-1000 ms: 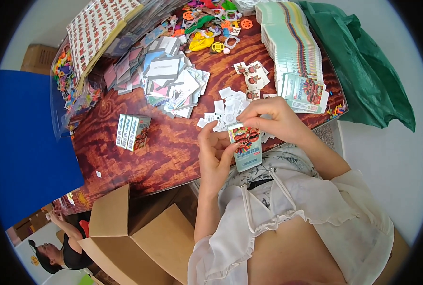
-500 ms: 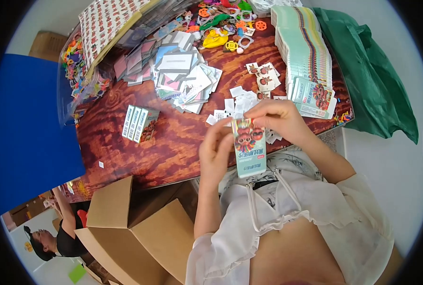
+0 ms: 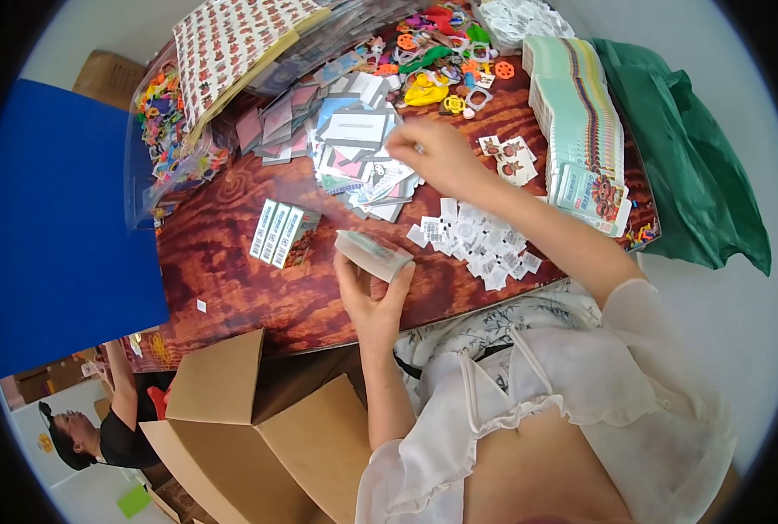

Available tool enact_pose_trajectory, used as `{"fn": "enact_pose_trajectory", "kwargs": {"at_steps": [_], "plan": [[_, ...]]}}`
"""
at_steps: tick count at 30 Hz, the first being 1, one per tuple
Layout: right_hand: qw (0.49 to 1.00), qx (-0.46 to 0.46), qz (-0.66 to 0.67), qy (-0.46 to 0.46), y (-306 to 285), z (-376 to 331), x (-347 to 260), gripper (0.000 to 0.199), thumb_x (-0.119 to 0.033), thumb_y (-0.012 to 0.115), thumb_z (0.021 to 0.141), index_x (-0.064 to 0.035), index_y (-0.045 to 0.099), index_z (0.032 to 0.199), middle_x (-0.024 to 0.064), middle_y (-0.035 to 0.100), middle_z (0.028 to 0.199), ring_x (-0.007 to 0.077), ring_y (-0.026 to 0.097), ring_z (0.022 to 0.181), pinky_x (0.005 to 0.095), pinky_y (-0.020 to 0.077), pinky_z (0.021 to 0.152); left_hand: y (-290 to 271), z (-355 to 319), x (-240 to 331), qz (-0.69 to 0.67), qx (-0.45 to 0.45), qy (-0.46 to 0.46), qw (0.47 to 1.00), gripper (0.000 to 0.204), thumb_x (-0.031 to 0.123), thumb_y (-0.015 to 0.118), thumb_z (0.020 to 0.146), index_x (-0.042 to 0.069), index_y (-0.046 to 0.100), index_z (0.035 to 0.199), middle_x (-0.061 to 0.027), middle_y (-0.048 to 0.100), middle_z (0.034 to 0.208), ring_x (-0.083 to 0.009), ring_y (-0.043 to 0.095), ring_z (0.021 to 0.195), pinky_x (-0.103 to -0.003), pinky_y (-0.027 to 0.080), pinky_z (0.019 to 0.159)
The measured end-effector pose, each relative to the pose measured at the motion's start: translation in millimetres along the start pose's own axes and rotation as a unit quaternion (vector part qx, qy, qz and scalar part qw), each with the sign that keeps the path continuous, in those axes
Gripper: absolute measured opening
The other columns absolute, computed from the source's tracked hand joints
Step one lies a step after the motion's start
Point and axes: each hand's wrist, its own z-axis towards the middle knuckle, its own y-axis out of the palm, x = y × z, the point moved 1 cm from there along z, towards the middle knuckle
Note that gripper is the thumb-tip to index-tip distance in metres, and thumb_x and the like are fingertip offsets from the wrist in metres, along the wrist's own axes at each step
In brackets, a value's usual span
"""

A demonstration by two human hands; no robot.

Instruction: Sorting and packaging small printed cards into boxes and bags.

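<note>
My left hand [image 3: 373, 306] grips a small pale green carton [image 3: 373, 258] near the table's front edge. The carton is tilted, with one narrow side and an end showing. Its printed front is turned out of sight. My right hand [image 3: 433, 157] reaches across the table, its curled fingers at the right edge of a heap of grey-bordered cards [image 3: 354, 131]. Slight blur and the curled fingers hide whatever is between them. Three similar cartons [image 3: 284, 234] stand side by side, left of my left hand. Beneath my right forearm lies a pile of small white printed slips [image 3: 476, 240].
A long row of flat green cartons [image 3: 572, 113] lines the right side, beside a green plastic bag [image 3: 681, 157]. Colourful small toys [image 3: 441, 74] lie at the back. Brown stickers [image 3: 513, 162] are near the row. An open cardboard box [image 3: 214, 384] stands below the table edge; another person [image 3: 118, 428] is beyond.
My right hand has left the carton and moved up and left to the card heap. My left hand has shifted left and tipped the carton, hiding its printed front.
</note>
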Motion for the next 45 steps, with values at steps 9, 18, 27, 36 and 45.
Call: {"fn": "enact_pose_trajectory", "kwargs": {"at_steps": [9,18,27,36,45], "plan": [[0.953,-0.112,-0.275,-0.054,28,56,10,0.05,-0.025,0.079,0.073,0.0012,0.065,0.114,0.017,0.061,0.111,0.0331,0.053,0.111,0.0418,0.0449,0.096,-20,-7,-16,0.094,0.01,-0.061,0.994,0.074,0.003,0.078,0.075,0.001,0.041,0.139,-0.0092,0.05,0.123,-0.0203,0.055,0.109,-0.035,0.049,0.092],[0.961,-0.125,-0.227,-0.094,18,60,24,0.039,-0.024,0.073,0.077,-0.0001,0.067,0.108,0.0149,0.061,0.111,0.0341,0.054,0.108,0.0431,0.0453,0.093,-24,-5,-23,0.101,0.009,-0.051,0.994,0.073,0.009,0.081,0.073,0.0,0.045,0.136,-0.0101,0.049,0.123,-0.0241,0.052,0.112,-0.037,0.045,0.095],[0.943,-0.088,-0.314,-0.069,46,59,-7,0.041,-0.027,0.076,0.075,0.0015,0.067,0.103,0.0156,0.06,0.111,0.0327,0.054,0.108,0.0431,0.0459,0.093,-13,-3,-16,0.116,-0.003,-0.061,0.991,0.073,0.009,0.08,0.075,0.0,0.044,0.138,-0.0117,0.047,0.127,-0.0267,0.053,0.117,-0.038,0.045,0.097],[0.937,-0.139,-0.312,-0.072,37,72,1,0.022,-0.013,0.069,0.078,0.0013,0.068,0.094,0.0178,0.063,0.103,0.0344,0.059,0.102,0.0434,0.0503,0.087,-24,-2,-23,0.084,-0.001,-0.063,0.994,0.074,0.006,0.079,0.075,0.0,0.043,0.138,-0.0105,0.049,0.126,-0.0248,0.054,0.113,-0.037,0.048,0.094],[0.997,0.075,-0.007,0.022,8,76,19,0.014,-0.01,0.066,0.083,-0.0016,0.063,0.095,0.0153,0.067,0.092,0.0277,0.065,0.087,0.0371,0.0499,0.078,-26,-5,-13,0.057,0.024,-0.075,0.995,0.079,0.003,0.08,0.073,0.002,0.042,0.142,-0.0094,0.046,0.129,-0.022,0.054,0.112,-0.035,0.05,0.093]]}}
